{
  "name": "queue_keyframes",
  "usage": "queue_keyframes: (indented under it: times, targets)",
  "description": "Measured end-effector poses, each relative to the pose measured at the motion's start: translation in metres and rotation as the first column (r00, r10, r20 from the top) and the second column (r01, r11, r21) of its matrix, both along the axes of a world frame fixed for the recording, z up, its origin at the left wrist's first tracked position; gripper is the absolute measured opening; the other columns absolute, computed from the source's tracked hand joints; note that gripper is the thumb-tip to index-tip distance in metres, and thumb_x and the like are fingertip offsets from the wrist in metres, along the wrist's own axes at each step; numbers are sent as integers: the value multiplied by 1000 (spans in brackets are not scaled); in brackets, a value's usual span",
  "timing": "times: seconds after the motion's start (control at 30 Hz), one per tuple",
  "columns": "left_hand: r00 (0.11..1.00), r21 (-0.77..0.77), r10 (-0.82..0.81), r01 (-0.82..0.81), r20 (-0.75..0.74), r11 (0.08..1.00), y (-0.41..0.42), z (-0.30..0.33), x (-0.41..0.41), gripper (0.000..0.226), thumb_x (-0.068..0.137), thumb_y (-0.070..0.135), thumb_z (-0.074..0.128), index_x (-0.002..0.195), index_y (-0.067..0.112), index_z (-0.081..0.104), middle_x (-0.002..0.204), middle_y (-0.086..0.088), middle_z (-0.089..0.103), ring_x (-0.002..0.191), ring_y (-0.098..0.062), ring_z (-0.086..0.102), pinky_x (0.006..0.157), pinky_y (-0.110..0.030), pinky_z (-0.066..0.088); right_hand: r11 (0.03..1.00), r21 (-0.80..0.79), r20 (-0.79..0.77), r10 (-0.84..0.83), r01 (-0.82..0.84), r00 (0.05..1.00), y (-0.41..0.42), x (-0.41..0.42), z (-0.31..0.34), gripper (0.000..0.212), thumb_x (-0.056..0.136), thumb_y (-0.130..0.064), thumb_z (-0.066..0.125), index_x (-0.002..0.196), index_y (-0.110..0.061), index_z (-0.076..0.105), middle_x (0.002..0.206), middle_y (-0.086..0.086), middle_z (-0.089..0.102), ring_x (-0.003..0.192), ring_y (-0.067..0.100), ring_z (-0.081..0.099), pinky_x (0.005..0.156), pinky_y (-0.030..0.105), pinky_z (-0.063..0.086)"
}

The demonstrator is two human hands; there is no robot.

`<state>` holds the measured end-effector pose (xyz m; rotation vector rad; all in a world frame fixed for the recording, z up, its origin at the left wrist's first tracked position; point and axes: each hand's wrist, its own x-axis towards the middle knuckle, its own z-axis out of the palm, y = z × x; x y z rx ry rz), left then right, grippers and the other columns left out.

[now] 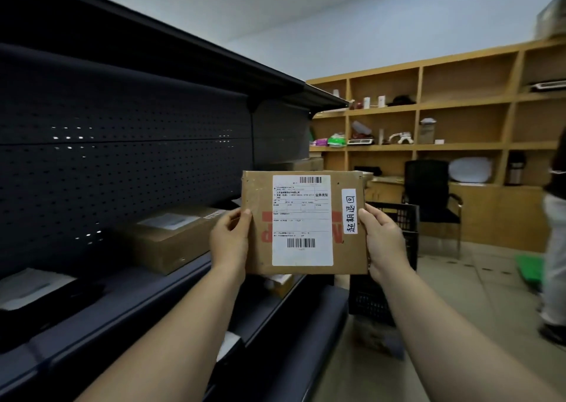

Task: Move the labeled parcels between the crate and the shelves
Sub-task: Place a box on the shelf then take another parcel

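Both hands up: left hand (230, 240) and right hand (383, 242) grip the flat parcel (260, 217) by its side edges, thumbs in front, other fingers hidden behind. It's held mid-air beside the dark shelf (159, 291); black crate (404, 217) mostly blocked behind it, prob. on the floor. Label txt too small to read.

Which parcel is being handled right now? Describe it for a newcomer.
In front of the dark metal shelving, both hands, left hand and right hand, hold up a flat brown parcel. Unlike the box on the shelf, it carries a handwritten white strip.
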<state>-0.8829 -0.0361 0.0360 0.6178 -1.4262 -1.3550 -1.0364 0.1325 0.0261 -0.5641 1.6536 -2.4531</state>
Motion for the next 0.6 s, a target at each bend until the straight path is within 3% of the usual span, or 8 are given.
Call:
queue_keyframes:
  times: [0.1,0.23,0.37,0.5,0.6]
  targets:
    - [999,2,-37,37,-1,999,12,-1,-65,11,90,38,58,80,36,61,85,18,61,78,-2,56,58,-24,40,999,13,-12,-46,46,999,21,-56,2,27,89,-32,59,116,-30,60,86,-2,76,72,14,72,51,27,55]
    - [996,-12,-84,84,-14,996,26,-8,-141,7,91,35,57,92,30,62,85,17,62,78,-2,57,59,-24,42,995,40,-28,-85,86,996,44,-123,-4,30,89,-36,59,119,-32,59,87,-1,76,76,18,73,55,32,57]
    - [992,-2,-126,126,13,992,34,-20,-204,6,91,31,58,93,27,61,86,12,64,80,-7,59,70,-28,47,990,55,-20,-133,134,991,62,-174,-16,29,90,-33,58,119,-29,59,82,-5,76,70,10,73,50,26,55]
    - [987,19,-162,162,-1,987,40,-31,-261,11,90,28,60,79,33,61,81,15,63,73,-2,58,58,-21,42,984,79,-2,-161,160,987,73,-219,-27,31,90,-36,57,121,-29,58,85,-4,76,75,12,73,50,25,54]
    - [980,44,-201,200,15,979,39,-40,-300,14,89,30,61,76,34,61,84,11,66,76,-7,61,58,-23,43,978,93,18,-191,189,981,75,-251,-36,28,90,-36,58,118,-32,59,84,-4,75,72,11,73,48,24,53]
